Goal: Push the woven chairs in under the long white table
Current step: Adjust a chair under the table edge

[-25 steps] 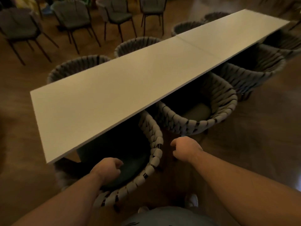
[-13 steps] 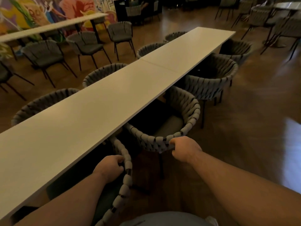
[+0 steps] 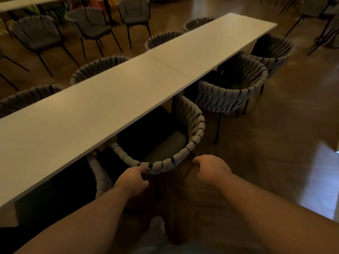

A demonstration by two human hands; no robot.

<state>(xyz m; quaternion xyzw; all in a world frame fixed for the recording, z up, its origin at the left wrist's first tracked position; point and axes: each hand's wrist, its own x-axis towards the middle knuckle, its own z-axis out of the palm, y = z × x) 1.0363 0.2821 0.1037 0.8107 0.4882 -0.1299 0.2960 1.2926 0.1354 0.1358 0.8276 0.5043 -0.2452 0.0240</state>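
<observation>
The long white table runs from lower left to upper right. A grey woven chair stands in front of me, its seat partly under the table edge. My left hand grips the back rim of this chair at its near left. My right hand hovers just right of the rim with fingers curled, a small gap from it, holding nothing. To the left, another woven chair sits far under the table. Two more woven chairs stand farther along this side.
Several woven chairs are tucked in along the table's far side. Dark chairs on thin legs and a second white table stand at the back left. Wooden floor spreads out on my right.
I have stepped right along the table. My left hand moved from the first chair's rim to the second chair's rim. My right hand let go of that rim and now sits beside it.
</observation>
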